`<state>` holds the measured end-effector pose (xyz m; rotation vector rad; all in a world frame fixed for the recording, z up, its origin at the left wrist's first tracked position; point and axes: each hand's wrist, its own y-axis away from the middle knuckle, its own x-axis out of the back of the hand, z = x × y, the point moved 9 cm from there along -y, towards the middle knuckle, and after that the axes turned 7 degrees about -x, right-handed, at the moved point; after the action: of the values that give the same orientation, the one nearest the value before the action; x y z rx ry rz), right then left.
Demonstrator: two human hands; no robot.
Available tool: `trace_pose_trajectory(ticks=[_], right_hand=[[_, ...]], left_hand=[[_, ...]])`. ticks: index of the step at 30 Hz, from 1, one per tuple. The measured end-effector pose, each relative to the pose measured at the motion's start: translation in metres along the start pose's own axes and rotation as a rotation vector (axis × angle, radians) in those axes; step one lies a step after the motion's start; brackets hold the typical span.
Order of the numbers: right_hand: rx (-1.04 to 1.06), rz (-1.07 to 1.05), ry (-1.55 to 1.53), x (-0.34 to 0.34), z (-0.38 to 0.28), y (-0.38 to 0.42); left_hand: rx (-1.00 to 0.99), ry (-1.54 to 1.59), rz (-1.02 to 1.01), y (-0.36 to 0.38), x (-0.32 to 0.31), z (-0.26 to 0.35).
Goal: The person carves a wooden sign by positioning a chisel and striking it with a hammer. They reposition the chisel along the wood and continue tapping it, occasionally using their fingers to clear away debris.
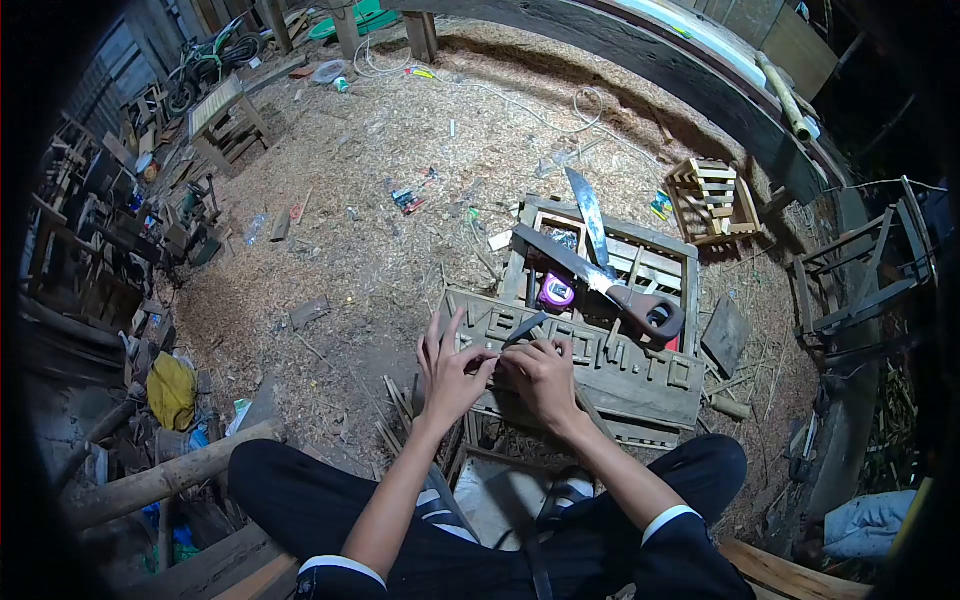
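Wood shavings cover the ground (390,150) around a small wooden stool (218,108) and a slatted crate (715,205).

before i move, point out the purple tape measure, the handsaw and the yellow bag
Purple tape measure (556,291): head view, middle of its case.
Handsaw (564,258): head view, middle of its blade.
Yellow bag (171,391): head view, its crumpled front.

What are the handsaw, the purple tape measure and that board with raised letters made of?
The handsaw's blade looks like steel, given its flat metallic sheen; its smooth brown handle could be plastic or varnished wood. The tape measure probably has a glossy plastic case, judging by its bright purple. The lettered board seems to be unpainted wood, dull grey-brown and plank-like.
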<state>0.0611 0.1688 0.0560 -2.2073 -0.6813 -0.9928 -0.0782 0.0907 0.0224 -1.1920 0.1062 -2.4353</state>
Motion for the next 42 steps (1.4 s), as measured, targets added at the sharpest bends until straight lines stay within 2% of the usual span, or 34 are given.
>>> trace_pose_trajectory(ticks=[14, 25, 30, 42], right_hand=[[0.136, 0.038, 0.175, -0.005, -0.011, 0.005], [0.12, 0.066, 0.128, -0.006, -0.006, 0.005], [0.118, 0.068, 0.132, -0.005, -0.005, 0.005], [0.071, 0.05, 0.082, -0.004, -0.001, 0.004]], left_hand=[[-0.01, 0.011, 0.013, 0.0, 0.0, -0.003], [0.002, 0.051, 0.053, 0.0, 0.004, -0.001], [-0.107, 0.032, 0.108, 0.003, 0.006, 0.009], [-0.094, 0.063, 0.134, 0.006, 0.003, 0.01]])
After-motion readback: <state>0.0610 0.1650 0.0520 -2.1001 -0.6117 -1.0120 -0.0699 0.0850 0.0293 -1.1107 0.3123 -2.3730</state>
